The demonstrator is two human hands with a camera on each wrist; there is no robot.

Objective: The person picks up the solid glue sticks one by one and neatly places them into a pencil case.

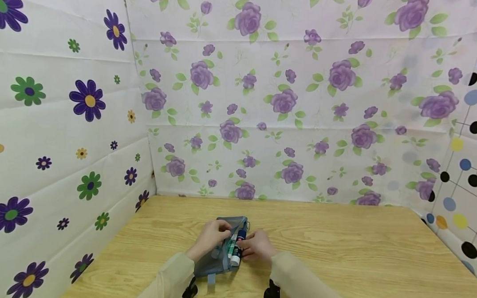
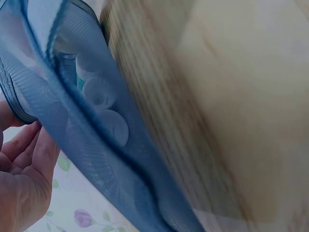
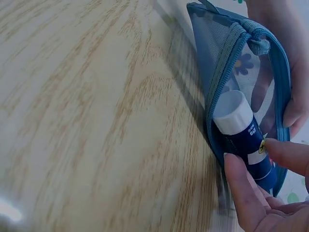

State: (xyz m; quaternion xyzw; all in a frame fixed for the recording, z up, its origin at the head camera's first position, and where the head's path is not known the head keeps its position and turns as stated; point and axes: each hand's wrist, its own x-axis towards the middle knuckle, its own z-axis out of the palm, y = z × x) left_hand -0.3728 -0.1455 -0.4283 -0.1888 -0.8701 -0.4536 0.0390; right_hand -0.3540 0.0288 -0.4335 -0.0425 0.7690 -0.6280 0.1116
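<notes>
A blue mesh zip pouch [image 1: 210,267] with its zipper undone lies on the table. My left hand [image 1: 211,237] holds its far-side edge; in the right wrist view the thumb lies on the zipper edge and fingers show through the mesh. In the pouch's mouth sits a dark blue glue stick [image 3: 248,145] with a white cap. My right hand [image 1: 259,245] pinches it between thumb and fingers. Beside it lies a green and white tube-like item [image 1: 231,246]. Through the mesh in the left wrist view, round white ends [image 2: 99,93] show side by side.
The wooden table [image 1: 338,242] extends to both sides and behind the pouch. Flower-printed cloth [image 1: 283,124] hangs at the back, with patterned cloths at left and right. A pale tab [image 1: 211,279] sticks out from the pouch's near end.
</notes>
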